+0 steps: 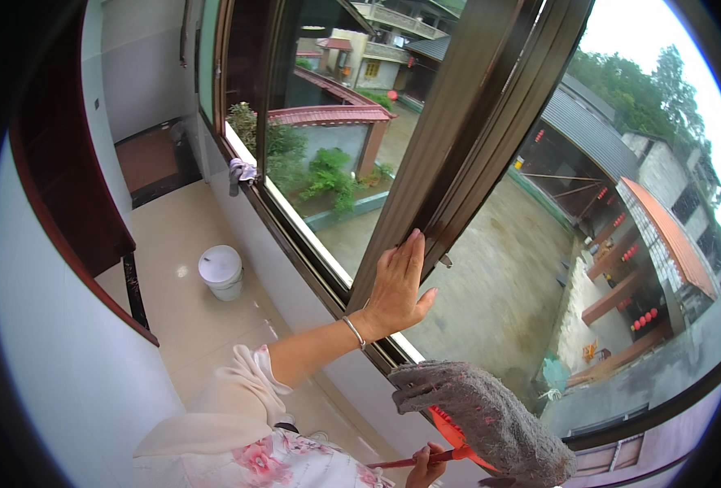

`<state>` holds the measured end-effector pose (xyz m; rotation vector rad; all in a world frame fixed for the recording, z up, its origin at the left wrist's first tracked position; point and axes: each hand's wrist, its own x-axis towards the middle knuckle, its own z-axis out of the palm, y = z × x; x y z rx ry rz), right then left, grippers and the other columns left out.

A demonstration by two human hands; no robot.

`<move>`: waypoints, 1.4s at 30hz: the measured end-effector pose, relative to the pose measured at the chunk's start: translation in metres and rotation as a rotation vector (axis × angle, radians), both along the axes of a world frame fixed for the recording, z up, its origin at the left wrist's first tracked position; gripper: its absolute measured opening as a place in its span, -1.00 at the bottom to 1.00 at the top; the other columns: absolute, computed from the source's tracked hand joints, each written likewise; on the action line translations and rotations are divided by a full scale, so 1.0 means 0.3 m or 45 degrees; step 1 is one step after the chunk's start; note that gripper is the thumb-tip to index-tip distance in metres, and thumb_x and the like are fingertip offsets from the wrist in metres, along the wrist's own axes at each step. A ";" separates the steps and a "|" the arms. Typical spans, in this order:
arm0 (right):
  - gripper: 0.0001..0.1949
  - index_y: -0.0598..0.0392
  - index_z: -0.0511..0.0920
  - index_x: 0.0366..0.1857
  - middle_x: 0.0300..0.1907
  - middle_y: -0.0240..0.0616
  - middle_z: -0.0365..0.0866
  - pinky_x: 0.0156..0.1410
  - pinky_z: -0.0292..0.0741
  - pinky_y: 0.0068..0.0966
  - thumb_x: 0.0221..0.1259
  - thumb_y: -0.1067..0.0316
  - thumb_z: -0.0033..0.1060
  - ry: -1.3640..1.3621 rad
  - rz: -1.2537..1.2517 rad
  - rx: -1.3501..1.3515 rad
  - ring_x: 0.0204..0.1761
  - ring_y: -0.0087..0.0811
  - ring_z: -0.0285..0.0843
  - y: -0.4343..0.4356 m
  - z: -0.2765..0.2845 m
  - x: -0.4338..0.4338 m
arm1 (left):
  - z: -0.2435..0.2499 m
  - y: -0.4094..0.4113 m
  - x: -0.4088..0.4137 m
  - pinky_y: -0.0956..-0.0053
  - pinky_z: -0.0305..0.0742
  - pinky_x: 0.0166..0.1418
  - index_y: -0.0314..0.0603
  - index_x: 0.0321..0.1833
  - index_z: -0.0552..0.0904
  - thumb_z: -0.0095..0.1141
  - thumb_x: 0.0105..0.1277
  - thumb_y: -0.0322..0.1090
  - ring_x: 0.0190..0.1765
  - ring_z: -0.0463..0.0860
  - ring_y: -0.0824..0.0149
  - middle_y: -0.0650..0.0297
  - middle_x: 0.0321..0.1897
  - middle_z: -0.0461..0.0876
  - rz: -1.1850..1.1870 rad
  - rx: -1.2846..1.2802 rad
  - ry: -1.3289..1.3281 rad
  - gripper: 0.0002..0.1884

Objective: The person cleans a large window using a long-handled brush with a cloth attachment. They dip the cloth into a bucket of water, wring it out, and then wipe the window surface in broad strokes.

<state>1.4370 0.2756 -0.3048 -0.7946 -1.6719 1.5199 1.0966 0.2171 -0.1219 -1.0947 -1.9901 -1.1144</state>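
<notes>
My left hand (399, 291), a bangle on its wrist, lies with fingers extended against the brown metal window frame (452, 134). At the bottom, my right hand (426, 466) is closed around the red handle (404, 462) of a cleaning tool. A grey fuzzy cloth (488, 415) covers the tool's red plastic head (449, 430), close to the window sill. Sliding glass panes stand in the frame. Farther left, a crumpled grey and white cloth (241, 172) rests on the window sill (293, 247).
A white plastic bucket (221, 272) stands on the tiled floor (183, 317) below the window. A dark red door (67, 140) is at the left. Outside the window lie a concrete yard (488, 274), plants and buildings with red lanterns.
</notes>
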 end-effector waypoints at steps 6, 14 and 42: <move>-0.80 0.21 0.50 -0.10 -0.44 -0.43 0.43 -0.33 0.33 -0.61 0.25 0.40 0.15 -0.058 -0.159 0.110 -0.43 -0.61 0.34 -0.041 -0.104 0.013 | 0.025 0.029 -0.002 0.14 0.02 0.29 -0.44 0.43 0.02 0.28 0.04 -0.18 0.22 0.35 0.06 -0.11 0.22 0.35 0.011 0.164 -0.178 -0.04; -0.80 0.19 0.51 -0.13 -0.36 -0.38 0.47 -0.18 0.39 -0.54 0.23 0.38 0.19 -0.060 -0.260 0.005 -0.32 -0.56 0.38 -0.173 -0.093 -0.041 | 0.043 0.016 -0.012 0.26 0.41 0.09 -0.48 0.41 0.02 0.29 0.05 -0.19 -0.03 0.54 0.16 -0.14 0.26 0.29 -0.317 0.217 -0.440 -0.04; -0.83 0.09 0.50 -0.14 -0.46 -0.47 0.45 -0.33 0.37 -0.60 0.24 0.34 0.16 -0.097 -0.924 0.107 -0.44 -0.64 0.36 -0.268 -0.194 -0.203 | -0.134 0.225 -0.061 0.47 0.48 -0.05 -0.33 0.24 0.45 0.05 0.03 -0.60 -0.11 0.51 0.30 0.14 -0.06 0.41 -1.215 0.366 -0.597 -0.42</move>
